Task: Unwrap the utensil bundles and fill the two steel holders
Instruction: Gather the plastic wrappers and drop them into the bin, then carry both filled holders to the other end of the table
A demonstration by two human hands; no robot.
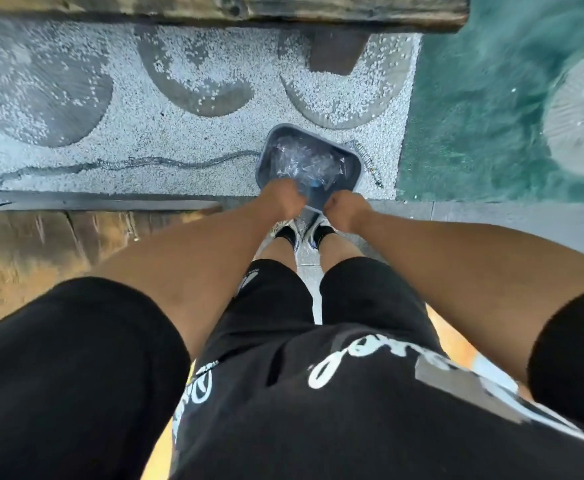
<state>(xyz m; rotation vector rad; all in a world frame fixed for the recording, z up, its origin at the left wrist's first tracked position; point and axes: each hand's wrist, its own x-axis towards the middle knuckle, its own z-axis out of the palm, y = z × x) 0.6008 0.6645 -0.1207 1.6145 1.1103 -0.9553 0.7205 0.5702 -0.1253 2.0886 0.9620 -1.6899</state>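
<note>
I look straight down at a grey plastic bin (352, 161) just beyond my shoes. Crumpled clear plastic wrap (304, 161) lies inside it, with a small blue piece (315, 183) near its front wall. My left hand (280, 199) is a closed fist at the bin's near left corner. At the near right corner, my right hand (344, 206) is closed the same way. Both seem to grip the rim, though the fingers are hidden. No utensil bundles or steel holders are in view.
The floor is pale pebbled ground (145, 140) with round grey stepping stones. A dark wooden beam (318, 8) runs along the top and a green surface (474, 116) lies to the right. Wooden planks (41, 244) are at my left.
</note>
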